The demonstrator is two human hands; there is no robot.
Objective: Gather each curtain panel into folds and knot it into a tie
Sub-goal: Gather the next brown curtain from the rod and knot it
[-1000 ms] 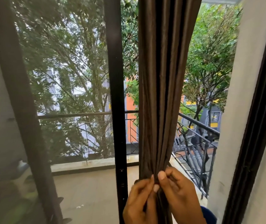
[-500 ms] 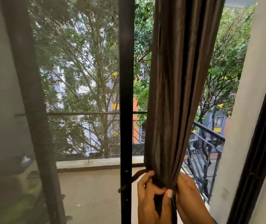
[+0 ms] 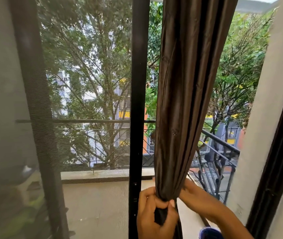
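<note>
A dark brown curtain panel (image 3: 185, 94) hangs in front of an open balcony door, gathered into narrow vertical folds that taper to a tight bunch near the bottom of the view. My left hand (image 3: 152, 216) is closed around that bunch from the left, with a dark end of cloth showing inside its fingers. My right hand (image 3: 191, 192) reaches in from the right, behind and against the gathered cloth, its fingers mostly hidden by the folds.
A black door frame post (image 3: 138, 100) stands just left of the curtain, with a mesh screen (image 3: 78, 100) beyond it. A black balcony railing (image 3: 220, 152) and trees lie outside. A white wall (image 3: 268, 118) and dark frame (image 3: 282, 152) are at the right.
The view has shifted so the curtain sits further right. My hands have moved from pinching the folds together in front to wrapping around the bunch, the right hand slipping behind the cloth.
</note>
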